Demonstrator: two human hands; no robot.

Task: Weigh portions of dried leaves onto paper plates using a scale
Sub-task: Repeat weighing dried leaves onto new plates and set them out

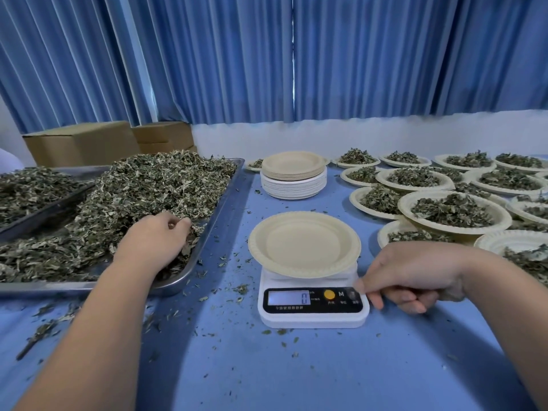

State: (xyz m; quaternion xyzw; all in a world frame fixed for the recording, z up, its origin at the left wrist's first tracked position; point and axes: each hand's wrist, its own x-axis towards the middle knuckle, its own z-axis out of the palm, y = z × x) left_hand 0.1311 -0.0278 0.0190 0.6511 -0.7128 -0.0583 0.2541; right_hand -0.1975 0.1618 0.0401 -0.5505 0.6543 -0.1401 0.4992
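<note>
A white kitchen scale (313, 304) stands on the blue table (296, 369) right in front of the person. Its long axis runs from near to far, and the display end points toward the person. The lit display reads 0. An empty tan paper plate (304, 244) lies flat on the weighing platform at the far end, rim up, and overhangs the platform on both sides.

The right hand (415, 277) comes in from the right and holds nothing. Its forefinger is stretched out toward the rightmost button of the scale and the other fingers are curled under. The fingertip is blurred, so I cannot tell whether it presses the button.

The left hand (157, 235) is sunk in the dried leaves (142, 188) heaped in a metal tray (219, 203) just left of the scale. The fingers are curled down round a clump of leaves near the tray's right rim, which slants away from the person.

A stack of plates (293, 176) stands beyond the scale. To the right, many filled plates (453, 209) sit close together, some overlapping. Loose leaf crumbs are scattered over the table. Cardboard boxes (83, 142) and a blue curtain (267, 54) stand behind.
</note>
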